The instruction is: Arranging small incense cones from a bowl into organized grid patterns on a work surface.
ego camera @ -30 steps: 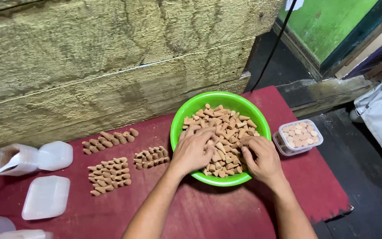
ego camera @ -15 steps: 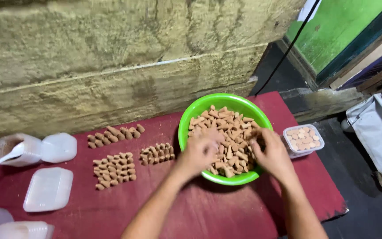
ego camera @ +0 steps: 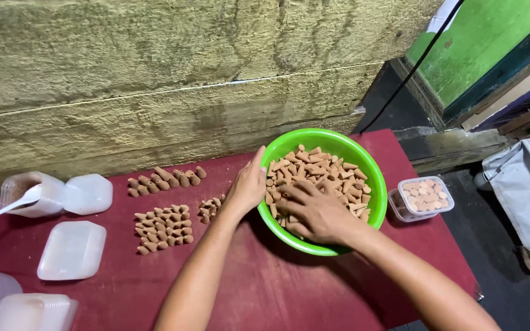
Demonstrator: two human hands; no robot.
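A bright green plastic bowl (ego camera: 363, 160) full of small brown cones (ego camera: 332, 175) sits on a dark red cloth. My left hand (ego camera: 248, 187) is at the bowl's left rim, back of the hand up and thumb along the rim. Its fingers are hidden, so I cannot tell what it holds. My right hand (ego camera: 315, 211) lies inside the bowl on the cones, fingers spread and pointing left. Three groups of cones lie on the cloth left of the bowl: a row (ego camera: 164, 179), a block (ego camera: 164, 228) and a small cluster (ego camera: 211, 208) just below my left wrist.
A small clear tub of pale round pieces (ego camera: 423, 197) stands right of the bowl. On the left are an open clear tub with a white spoon (ego camera: 29, 197), a flat lid (ego camera: 72, 250) and stacked tubs (ego camera: 29, 311). A rough stone wall (ego camera: 173, 79) runs behind.
My left hand has moved out of the cone pile to the bowl's left rim. My right hand has shifted from the bowl's right side toward its middle. The view has drifted.
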